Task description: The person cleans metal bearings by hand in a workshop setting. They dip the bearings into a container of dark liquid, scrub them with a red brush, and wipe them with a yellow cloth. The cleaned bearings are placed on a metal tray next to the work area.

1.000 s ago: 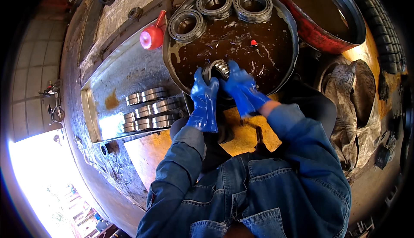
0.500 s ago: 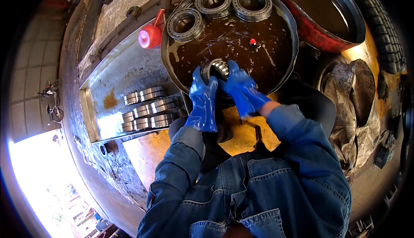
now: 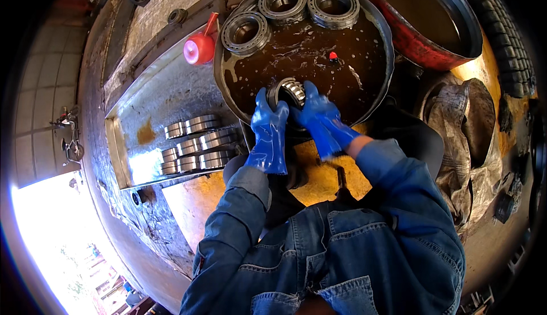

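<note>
Both of my hands wear blue rubber gloves and grip one roller bearing (image 3: 288, 92) over the near side of a round tub (image 3: 390, 81) of dark brown liquid. My left hand (image 3: 269, 122) is closed on the bearing's left side. On the right side, my right hand (image 3: 317, 112) has its fingers wrapped round it, beside the shiny rollers. The bearing is tilted, and its lower part is hidden by the gloves. At the tub's far side sit three larger bearings: one at left (image 3: 245, 33), one in the middle (image 3: 282, 3) and one at right (image 3: 334, 7).
Left of the tub, a metal tray (image 3: 122, 149) holds several shiny bearing rings (image 3: 200, 144). A red dipper (image 3: 199, 48) rests by the tray's far edge. A small red object (image 3: 333, 57) is in the liquid. At right are a red drum (image 3: 421, 47) and a crumpled sack (image 3: 456, 149).
The bearing stays between my hands in nearly the same place. My right hand has shifted very slightly, and the ripples on the liquid look different.
</note>
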`<state>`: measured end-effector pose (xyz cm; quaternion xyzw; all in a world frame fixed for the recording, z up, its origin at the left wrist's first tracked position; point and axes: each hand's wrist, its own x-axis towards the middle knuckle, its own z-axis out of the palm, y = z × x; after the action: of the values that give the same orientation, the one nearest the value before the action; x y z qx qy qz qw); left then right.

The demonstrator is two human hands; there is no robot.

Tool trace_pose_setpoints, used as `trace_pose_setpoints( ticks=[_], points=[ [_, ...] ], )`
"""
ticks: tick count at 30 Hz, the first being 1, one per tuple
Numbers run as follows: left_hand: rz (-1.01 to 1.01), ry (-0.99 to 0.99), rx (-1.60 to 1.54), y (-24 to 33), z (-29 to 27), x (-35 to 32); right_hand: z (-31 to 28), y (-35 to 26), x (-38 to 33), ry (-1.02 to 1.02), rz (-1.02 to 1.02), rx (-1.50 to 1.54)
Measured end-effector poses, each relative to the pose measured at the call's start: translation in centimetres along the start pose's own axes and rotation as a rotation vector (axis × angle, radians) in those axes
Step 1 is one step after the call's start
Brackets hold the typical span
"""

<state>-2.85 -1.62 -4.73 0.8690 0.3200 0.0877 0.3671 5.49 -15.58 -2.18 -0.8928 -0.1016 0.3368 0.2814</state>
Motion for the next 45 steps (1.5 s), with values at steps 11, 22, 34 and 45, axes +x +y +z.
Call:
trace_pose_setpoints(
  ticks=[11, 22, 34, 45],
  points=[
    [0.03, -0.027, 0.058, -0.4, 0.2, 0.8, 1.0, -0.4, 0.3, 0.165, -0.202, 0.172],
    [-0.025, -0.036, 0.201, 0.8, 0.0, 0.4, 0.1, -1.4, 8.3, -0.098, -0.422, 0.118],
    [0.0, -0.066, -0.103, 1.8, -0.6, -0.1, -4.6, 3.1, -4.2, -0.255, -0.155, -0.198],
    [0.028, -0.087, -0.051, 1.1, -0.6, 0.4, -4.6, 3.0, -3.6, -0.387, -0.135, -0.366]
  ],
)
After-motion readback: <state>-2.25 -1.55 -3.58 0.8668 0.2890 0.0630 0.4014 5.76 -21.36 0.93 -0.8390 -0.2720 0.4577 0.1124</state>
